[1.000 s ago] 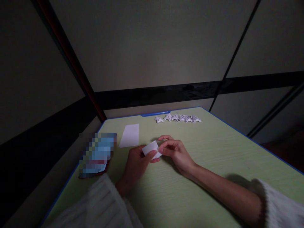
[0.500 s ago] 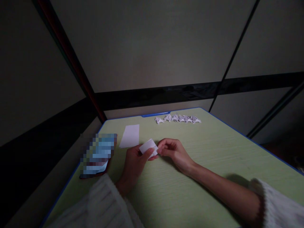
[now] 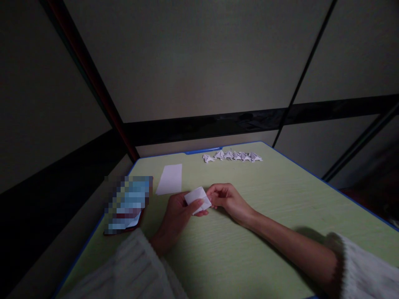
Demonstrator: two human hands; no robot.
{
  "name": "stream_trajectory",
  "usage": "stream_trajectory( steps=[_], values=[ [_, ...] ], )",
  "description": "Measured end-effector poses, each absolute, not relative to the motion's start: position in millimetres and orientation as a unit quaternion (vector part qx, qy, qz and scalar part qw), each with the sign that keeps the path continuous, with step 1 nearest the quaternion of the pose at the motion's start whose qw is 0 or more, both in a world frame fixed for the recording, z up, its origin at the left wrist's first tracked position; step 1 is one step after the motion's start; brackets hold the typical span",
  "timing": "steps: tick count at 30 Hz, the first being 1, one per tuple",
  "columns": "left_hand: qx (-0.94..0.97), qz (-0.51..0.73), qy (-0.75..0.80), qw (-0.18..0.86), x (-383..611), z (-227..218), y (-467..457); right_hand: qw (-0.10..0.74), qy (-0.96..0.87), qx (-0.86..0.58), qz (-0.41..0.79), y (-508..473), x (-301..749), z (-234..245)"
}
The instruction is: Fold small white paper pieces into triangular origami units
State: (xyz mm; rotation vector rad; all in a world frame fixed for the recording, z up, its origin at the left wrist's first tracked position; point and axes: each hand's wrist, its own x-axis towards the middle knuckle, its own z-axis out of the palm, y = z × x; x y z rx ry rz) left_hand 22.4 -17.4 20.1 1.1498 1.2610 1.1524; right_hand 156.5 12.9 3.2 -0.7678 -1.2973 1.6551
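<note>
Both hands pinch a small folded piece of white paper (image 3: 197, 199) just above the green table (image 3: 249, 232). My left hand (image 3: 176, 218) grips its left side with thumb and fingers closed. My right hand (image 3: 229, 201) holds the right edge with curled fingers. A flat white sheet of paper (image 3: 169, 179) lies just beyond my left hand. White knitted sleeves cover both forearms at the bottom of the view.
A row of several small folded white paper pieces (image 3: 232, 156) sits at the table's far edge. A phone with a lit screen (image 3: 128, 203) lies at the left edge. The blue-rimmed table stands against pale wall panels with dark frames.
The folded paper has turned slightly between my fingers and dropped a little closer to the table. Both hands stay in nearly the same place.
</note>
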Motion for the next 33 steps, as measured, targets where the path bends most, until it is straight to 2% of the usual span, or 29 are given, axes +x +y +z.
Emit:
stream_trajectory(
  steps=[8,18,24,33],
  values=[
    [0.492,0.474,0.536,0.497,21.8,20.4,-17.8,0.424,-0.491,-0.325,0.688,13.6,156.0,5.5],
    [0.459,0.473,0.543,0.521,26.9,15.8,-15.5,0.406,-0.611,-0.345,0.586,12.6,157.3,2.0],
    [0.526,0.449,0.548,0.471,23.8,17.2,-16.7,0.413,-0.666,-0.373,0.497,6.4,154.6,5.3],
    [0.538,0.467,0.532,0.457,20.0,14.6,-14.1,0.369,-0.69,-0.339,0.522,7.7,155.6,2.2]
  ],
)
